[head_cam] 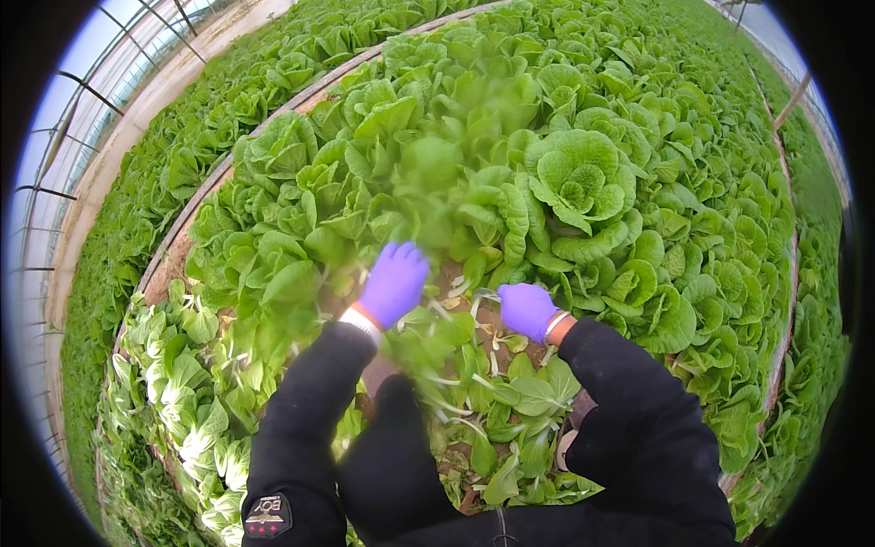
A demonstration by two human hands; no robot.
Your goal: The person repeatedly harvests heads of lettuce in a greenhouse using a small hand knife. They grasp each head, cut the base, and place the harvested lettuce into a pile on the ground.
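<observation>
My left hand (394, 284), in a purple glove, reaches to the base of blurred leafy green heads (427, 164); its fingertips are partly lost among leaves, so its grip cannot be told. To its right, my right hand (528, 313), also gloved in purple, is closed low beside the standing plants. A thin, pale, blade-like tool (487, 295) sticks out from it towards the left; its handle is hidden in the fist. Cut or fallen loose leaves (536, 395) with white stalks lie on the soil between and below my hands. A large open leafy head (581, 179) stands beyond my right hand.
Dense rows of leafy heads fill the bed ahead and to the right. Heads with white stalks (179, 403) lie at lower left. A narrow pale edging (225, 164) curves along the bed's left side. Greenhouse framing (89, 89) rises at far left, and a post (793, 101) stands at upper right.
</observation>
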